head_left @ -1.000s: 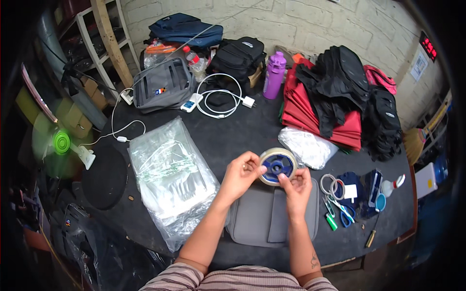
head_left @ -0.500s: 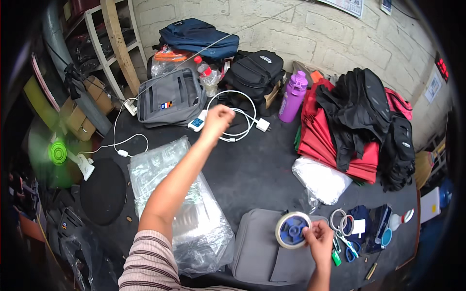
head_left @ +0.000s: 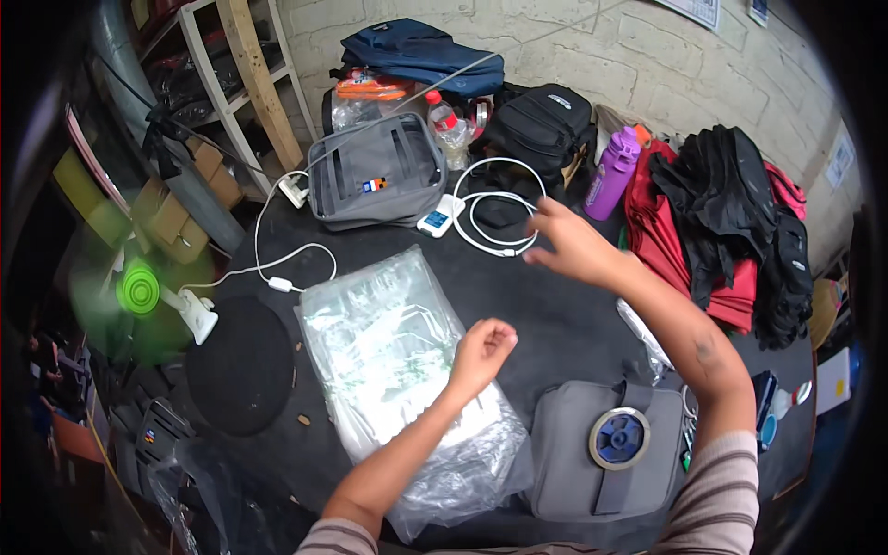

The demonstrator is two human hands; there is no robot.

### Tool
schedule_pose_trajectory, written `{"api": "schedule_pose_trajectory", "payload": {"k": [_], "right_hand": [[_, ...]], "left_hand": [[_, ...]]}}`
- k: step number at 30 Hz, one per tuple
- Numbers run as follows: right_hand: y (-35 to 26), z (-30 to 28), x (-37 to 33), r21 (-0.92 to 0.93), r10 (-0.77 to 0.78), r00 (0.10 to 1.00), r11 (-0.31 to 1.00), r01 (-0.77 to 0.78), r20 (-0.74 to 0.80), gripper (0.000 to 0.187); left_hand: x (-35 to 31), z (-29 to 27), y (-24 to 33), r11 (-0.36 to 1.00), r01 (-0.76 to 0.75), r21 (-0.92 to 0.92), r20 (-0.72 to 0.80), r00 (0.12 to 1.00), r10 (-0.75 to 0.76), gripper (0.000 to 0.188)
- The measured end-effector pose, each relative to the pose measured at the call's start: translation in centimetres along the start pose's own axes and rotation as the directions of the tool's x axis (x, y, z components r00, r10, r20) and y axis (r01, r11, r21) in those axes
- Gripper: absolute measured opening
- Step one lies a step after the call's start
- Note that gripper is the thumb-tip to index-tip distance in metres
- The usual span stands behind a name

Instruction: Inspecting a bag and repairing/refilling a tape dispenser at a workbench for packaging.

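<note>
My right hand is stretched out over the back of the table with thumb and fingers apart, beside a coiled white cable. The cable's white plug is hidden. Over the right edge of a stack of clear plastic bags, my left hand is closed with fingers curled. What it holds, if anything, cannot be made out. A roll of tape on a blue core lies on the grey fabric bag at the front right, touched by neither hand.
At the back stand a grey bag, a bottle with a red cap, a black bag and a purple bottle. Red and black fabric pieces are piled at right. A green fan is at left.
My right hand has let go of the tape roll, now on the grey bag, and reached forward to the cable. My left hand has drawn back toward me from the cable. The view has shifted.
</note>
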State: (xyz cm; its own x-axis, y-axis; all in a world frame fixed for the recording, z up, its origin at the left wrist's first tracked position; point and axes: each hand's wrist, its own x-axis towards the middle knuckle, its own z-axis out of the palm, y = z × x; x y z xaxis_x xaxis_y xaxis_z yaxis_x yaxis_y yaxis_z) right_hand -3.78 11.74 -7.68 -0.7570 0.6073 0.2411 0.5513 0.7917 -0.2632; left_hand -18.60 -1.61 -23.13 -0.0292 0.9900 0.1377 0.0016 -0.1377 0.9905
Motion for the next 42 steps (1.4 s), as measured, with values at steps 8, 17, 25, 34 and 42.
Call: {"api": "schedule_pose_trajectory", "payload": {"k": [8, 17, 25, 34, 42], "right_hand": [[11.0, 7.9, 21.9, -0.081, 0.156, 0.963, 0.981, -0.177, -0.219, 0.032], [16.6, 14.6, 30.3, 0.253, 0.400, 0.913, 0.894, -0.368, -0.084, 0.054], [13.5, 16.7, 29.6, -0.035, 0.280, 0.652, 0.904, -0.425, -0.705, 0.039], [15.7, 17.4, 29.9, 0.008, 0.500, 0.770, 0.841, -0.541, -0.396, 0.029], [15.6, 18.3, 29.8, -0.328, 0.348, 0.820, 0.791, -0.517, -0.454, 0.020]], "left_hand": [[-2.9, -1.1, -0.5, 0.985, -0.121, 0.123, -0.141, 0.980, 0.138, 0.005], [-2.5, -0.8, -0.3, 0.988, -0.118, 0.100, -0.125, 0.984, 0.130, 0.007], [-2.4, -1.2, -0.1, 0.994, -0.094, 0.059, -0.095, 0.990, 0.100, 0.009], [-2.6, -0.8, -0.4, 0.991, -0.109, 0.074, -0.113, 0.987, 0.117, 0.010], [-3.0, -1.2, 0.4, 0.953, 0.069, 0.296, -0.107, 0.993, -0.038, 0.017]]}}
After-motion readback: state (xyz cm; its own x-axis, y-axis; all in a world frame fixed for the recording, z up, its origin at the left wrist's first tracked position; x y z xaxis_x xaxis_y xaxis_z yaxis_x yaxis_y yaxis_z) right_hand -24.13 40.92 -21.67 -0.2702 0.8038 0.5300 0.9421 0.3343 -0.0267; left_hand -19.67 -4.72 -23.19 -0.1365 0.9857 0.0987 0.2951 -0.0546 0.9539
